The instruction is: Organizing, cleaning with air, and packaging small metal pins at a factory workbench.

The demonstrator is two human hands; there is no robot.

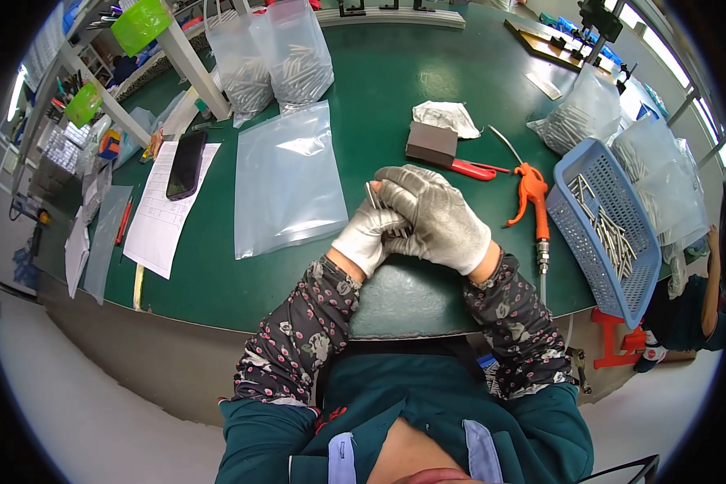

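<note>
Grey knit gloves cover both my hands; my right hand (440,218) wraps over my left hand (371,234), hiding most of the thin metal pins (373,196) both clench above the green table (411,105). A flat clear bag (286,181) lies just left; a blue basket (601,230) of pins sits right.

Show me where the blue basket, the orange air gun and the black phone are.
blue basket (571,211): head view, on its left wall.
orange air gun (532,192): head view, on its body.
black phone (186,164): head view, on its screen.
</note>
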